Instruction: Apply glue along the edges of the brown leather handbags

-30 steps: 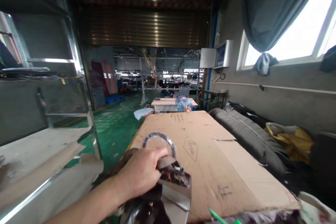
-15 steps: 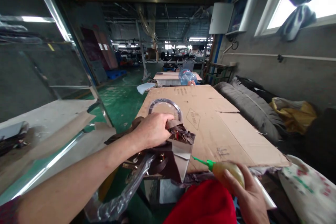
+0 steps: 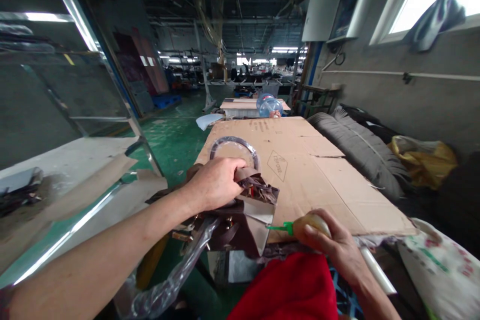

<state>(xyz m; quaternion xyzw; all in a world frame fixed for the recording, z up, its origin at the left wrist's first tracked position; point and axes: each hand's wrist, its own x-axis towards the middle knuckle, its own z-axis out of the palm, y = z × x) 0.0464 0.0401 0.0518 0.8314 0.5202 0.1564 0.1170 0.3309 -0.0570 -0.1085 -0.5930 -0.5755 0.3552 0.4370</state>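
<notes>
A dark brown handbag (image 3: 234, 225) lies on its side at the near edge of the cardboard-covered table (image 3: 300, 160). One plastic-wrapped handle (image 3: 234, 141) arches over the cardboard; the other strap (image 3: 187, 265), also wrapped, hangs down in front. My left hand (image 3: 215, 185) grips the bag near its opening, fingers closed over the brown edge. Crumpled dark lining shows beside them, and a pale side panel (image 3: 258, 225) faces right. In my right hand (image 3: 337, 237) is a yellowish glue bottle (image 3: 309, 225). Its thin green nozzle (image 3: 279, 227) points left, the tip at or very near the pale panel's edge.
Behind the table a large blue water bottle (image 3: 269, 105) lies on another surface. Grey rolled fabric (image 3: 352, 145) runs along the right wall, near a yellow sack (image 3: 423, 160). A white printed sack (image 3: 442, 265) sits at lower right. A metal-framed rack (image 3: 140, 135) stands left.
My right hand has brought the glue bottle left and slightly up, so its nozzle tip is now at the pale panel. My left hand keeps its grip; the view has tilted slightly.
</notes>
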